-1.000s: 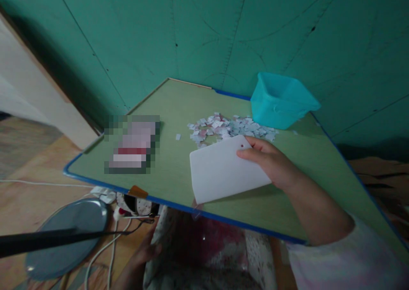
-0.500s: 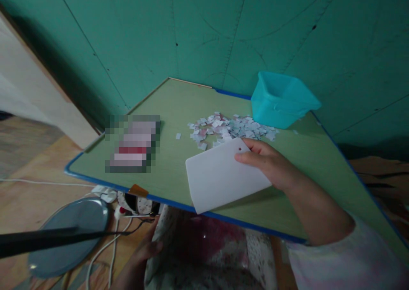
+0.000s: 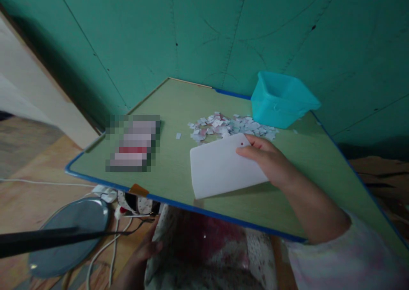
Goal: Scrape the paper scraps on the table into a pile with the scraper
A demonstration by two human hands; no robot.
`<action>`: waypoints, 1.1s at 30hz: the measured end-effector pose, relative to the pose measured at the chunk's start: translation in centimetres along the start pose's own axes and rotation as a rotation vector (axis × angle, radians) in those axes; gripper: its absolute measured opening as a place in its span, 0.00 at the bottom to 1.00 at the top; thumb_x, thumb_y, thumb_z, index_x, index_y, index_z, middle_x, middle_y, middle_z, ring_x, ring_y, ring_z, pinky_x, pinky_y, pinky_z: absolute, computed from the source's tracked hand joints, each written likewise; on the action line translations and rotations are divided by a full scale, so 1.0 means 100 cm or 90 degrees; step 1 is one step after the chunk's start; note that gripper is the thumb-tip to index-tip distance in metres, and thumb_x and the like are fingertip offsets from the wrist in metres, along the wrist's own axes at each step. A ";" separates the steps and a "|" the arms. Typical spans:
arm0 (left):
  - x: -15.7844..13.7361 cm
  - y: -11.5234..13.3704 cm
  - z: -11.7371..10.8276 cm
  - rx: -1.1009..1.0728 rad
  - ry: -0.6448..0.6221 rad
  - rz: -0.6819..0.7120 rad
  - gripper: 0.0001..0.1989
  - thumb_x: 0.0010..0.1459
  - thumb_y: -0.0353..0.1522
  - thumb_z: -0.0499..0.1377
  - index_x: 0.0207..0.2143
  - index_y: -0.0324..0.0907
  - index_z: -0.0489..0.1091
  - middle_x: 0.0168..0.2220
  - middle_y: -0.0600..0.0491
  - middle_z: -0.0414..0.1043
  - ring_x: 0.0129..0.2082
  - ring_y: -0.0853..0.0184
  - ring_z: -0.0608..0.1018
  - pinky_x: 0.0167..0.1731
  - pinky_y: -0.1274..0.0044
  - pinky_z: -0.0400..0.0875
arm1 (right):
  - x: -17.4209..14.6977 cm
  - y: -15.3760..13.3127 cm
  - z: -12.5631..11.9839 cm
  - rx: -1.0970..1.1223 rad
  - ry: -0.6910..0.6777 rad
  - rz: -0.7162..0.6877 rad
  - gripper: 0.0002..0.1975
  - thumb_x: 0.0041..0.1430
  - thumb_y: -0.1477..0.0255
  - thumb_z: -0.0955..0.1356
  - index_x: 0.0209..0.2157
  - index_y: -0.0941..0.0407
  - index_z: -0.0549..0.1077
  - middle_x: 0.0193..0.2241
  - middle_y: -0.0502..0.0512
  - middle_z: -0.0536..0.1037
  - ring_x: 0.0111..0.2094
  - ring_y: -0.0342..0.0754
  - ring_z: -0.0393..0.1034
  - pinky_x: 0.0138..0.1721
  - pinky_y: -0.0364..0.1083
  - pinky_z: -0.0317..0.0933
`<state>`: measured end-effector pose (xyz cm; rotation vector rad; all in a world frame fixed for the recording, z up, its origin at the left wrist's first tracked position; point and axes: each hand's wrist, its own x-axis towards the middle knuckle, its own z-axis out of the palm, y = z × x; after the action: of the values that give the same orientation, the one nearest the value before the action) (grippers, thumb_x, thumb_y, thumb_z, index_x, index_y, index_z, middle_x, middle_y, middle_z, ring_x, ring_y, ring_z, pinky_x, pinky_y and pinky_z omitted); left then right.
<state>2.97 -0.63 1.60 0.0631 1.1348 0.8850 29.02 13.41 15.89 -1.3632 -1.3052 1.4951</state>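
Observation:
In my right hand [image 3: 265,158] is a thin white plastic board [image 3: 223,166] with a small hole in one corner. The thumb lies on top, and the other fingers go underneath. The board is tilted over the near part of the green table [image 3: 166,166]. Just beyond it lies a pile of small paper pieces [image 3: 217,123], partly covered by the board's far edge. Below the table edge, my left hand [image 3: 151,247] is closed at the left wall of a speckled white open container [image 3: 258,251], stained pink inside. Most of that hand's fingers are in shadow.
A turquoise plastic bin [image 3: 275,106] stands behind the paper at the right. A pixelated phone-like object [image 3: 134,145] lies on the left. Beneath are a grey oval lid-like thing [image 3: 70,234], white cables [image 3: 92,260] and a dark strap [image 3: 47,236]. A green wall [image 3: 204,34] backs the table.
My right hand has moved the white board away from the near table edge, slightly right and toward the paper pile. My left hand stays in place.

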 end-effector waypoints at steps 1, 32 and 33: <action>0.000 0.000 -0.001 0.002 -0.006 0.000 0.43 0.32 0.30 0.66 0.55 0.48 0.59 0.33 0.51 0.80 0.39 0.49 0.78 0.33 0.66 0.73 | -0.001 0.000 0.000 0.005 -0.014 0.006 0.08 0.45 0.69 0.66 0.30 0.56 0.69 0.23 0.47 0.72 0.20 0.39 0.63 0.21 0.39 0.55; -0.001 -0.002 -0.002 -0.011 -0.050 0.024 0.37 0.36 0.29 0.65 0.53 0.48 0.62 0.40 0.50 0.78 0.41 0.51 0.77 0.36 0.66 0.73 | 0.013 0.014 -0.004 -0.033 0.020 -0.178 0.11 0.46 0.70 0.68 0.34 0.54 0.66 0.28 0.47 0.72 0.28 0.42 0.67 0.28 0.42 0.61; 0.000 -0.002 -0.003 -0.017 -0.048 0.030 0.37 0.36 0.28 0.64 0.53 0.48 0.62 0.40 0.50 0.78 0.41 0.51 0.77 0.35 0.66 0.73 | 0.014 0.016 -0.004 -0.049 0.006 -0.166 0.11 0.46 0.70 0.68 0.34 0.54 0.65 0.27 0.47 0.71 0.28 0.42 0.66 0.27 0.42 0.61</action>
<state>2.85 -0.94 1.37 0.0999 1.0543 0.9318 29.32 14.44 14.07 -1.1925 -1.4859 1.2716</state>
